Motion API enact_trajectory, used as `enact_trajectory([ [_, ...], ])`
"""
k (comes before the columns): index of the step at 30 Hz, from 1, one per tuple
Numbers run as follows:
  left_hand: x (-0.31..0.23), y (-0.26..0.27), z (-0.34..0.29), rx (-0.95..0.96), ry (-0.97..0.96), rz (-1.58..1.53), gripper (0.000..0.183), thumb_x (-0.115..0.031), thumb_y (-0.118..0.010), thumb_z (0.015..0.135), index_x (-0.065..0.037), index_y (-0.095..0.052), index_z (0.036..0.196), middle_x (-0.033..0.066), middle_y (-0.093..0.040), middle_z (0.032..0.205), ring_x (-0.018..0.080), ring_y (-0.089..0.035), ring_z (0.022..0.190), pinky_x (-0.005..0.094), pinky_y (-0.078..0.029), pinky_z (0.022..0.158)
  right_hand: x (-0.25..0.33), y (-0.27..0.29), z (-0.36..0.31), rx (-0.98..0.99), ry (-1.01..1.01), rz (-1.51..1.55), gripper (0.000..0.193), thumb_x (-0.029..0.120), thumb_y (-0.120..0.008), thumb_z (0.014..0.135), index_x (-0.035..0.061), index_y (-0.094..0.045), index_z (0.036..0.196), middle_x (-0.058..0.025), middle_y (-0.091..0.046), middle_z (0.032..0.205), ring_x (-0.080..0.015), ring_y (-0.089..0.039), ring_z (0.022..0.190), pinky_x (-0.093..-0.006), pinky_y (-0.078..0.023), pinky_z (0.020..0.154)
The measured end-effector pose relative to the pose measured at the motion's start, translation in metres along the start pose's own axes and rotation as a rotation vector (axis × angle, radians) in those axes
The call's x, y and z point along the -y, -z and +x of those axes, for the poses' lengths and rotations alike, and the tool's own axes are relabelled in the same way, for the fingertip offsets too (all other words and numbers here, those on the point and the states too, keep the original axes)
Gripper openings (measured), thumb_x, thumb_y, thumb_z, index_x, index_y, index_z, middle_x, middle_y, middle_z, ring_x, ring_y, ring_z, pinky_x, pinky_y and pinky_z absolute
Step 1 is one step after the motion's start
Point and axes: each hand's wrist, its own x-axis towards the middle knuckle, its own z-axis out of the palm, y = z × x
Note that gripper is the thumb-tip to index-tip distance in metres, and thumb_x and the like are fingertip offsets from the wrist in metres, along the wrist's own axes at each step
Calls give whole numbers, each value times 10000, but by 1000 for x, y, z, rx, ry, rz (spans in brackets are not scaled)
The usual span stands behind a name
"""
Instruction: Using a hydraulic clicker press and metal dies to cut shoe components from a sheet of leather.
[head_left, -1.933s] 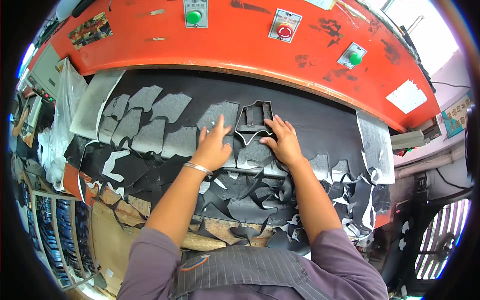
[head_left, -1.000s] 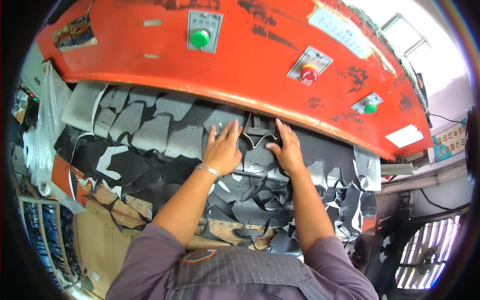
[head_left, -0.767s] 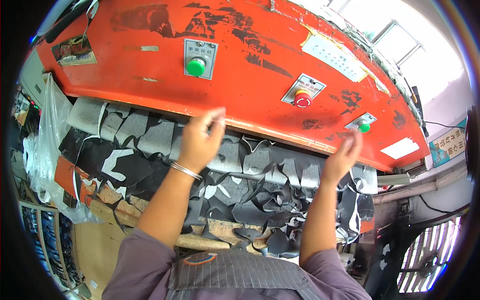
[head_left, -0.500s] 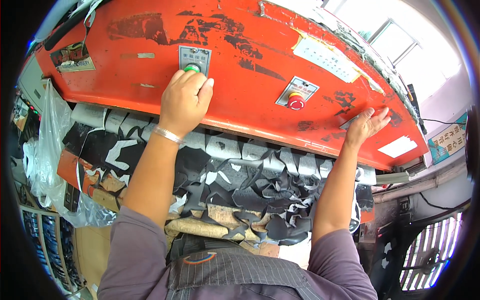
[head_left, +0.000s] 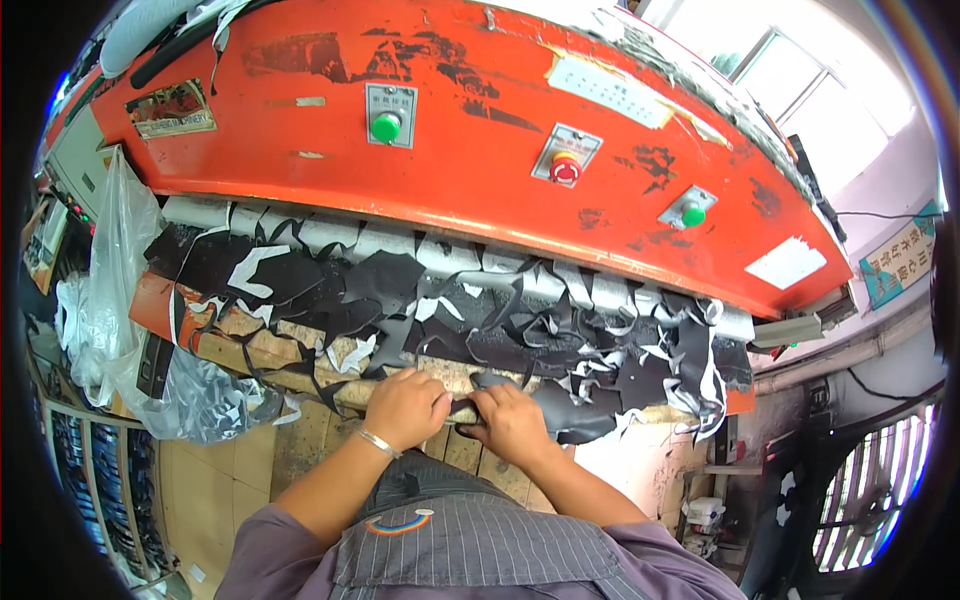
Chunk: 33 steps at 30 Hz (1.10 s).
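At the near edge of the worktable (head_left: 275,350), my left hand (head_left: 405,410) is closed, its thumb towards my right hand. My right hand (head_left: 512,425) is closed just beside it. A short dark strip of sheet material (head_left: 461,408) runs between the two hands, and both grip it; its ends are hidden under my fingers. Against the right hand lies a larger black sheet piece (head_left: 575,415) that hangs over the edge. Beyond the hands, black offcuts (head_left: 480,345) with cut-out gaps and curled strips lie tangled over the table.
A red machine beam (head_left: 330,150) spans the far side, with a green button (head_left: 385,127), a red stop button (head_left: 565,168) and another green button (head_left: 693,214). A clear plastic bag (head_left: 205,395) hangs at the left. A barred window (head_left: 868,500) is at the lower right.
Both hands have left the machine's front, the left from the left green button, and come down together to the table's near edge. They now hold a dark strip; both green buttons show.
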Motion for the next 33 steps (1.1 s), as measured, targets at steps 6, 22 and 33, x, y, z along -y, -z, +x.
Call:
enact_trajectory([
  [6, -2, -3, 10, -65, 38, -20, 182, -219, -627, 754, -66, -649, 658, 88, -618, 712, 286, -599, 725, 410, -497, 658, -7, 6, 12, 85, 15, 4, 402, 222, -823, 590, 76, -607, 896, -78, -586, 860, -270, -596, 864, -372, -504, 727],
  [22, 65, 1, 198, 178, 503, -944, 281, -151, -568, 943, -19, -597, 1189, 64, -665, 1058, 111, -620, 782, 226, -490, 661, -160, 38, 269, 199, -484, -167, 651, 496, -687, 800, 111, -511, 1294, -105, -476, 1256, -244, -441, 1232, -558, -394, 938],
  [33, 76, -71, 245, 79, 397, -1232, 532, -440, -422, 1009, -31, -465, 1347, 150, -530, 1278, 190, -538, 1152, 304, -446, 941, -142, 68, 156, 33, -241, 1203, 489, 243, -592, 915, 3, -502, 1331, -94, -560, 1117, -187, -504, 1056, -318, -381, 945],
])
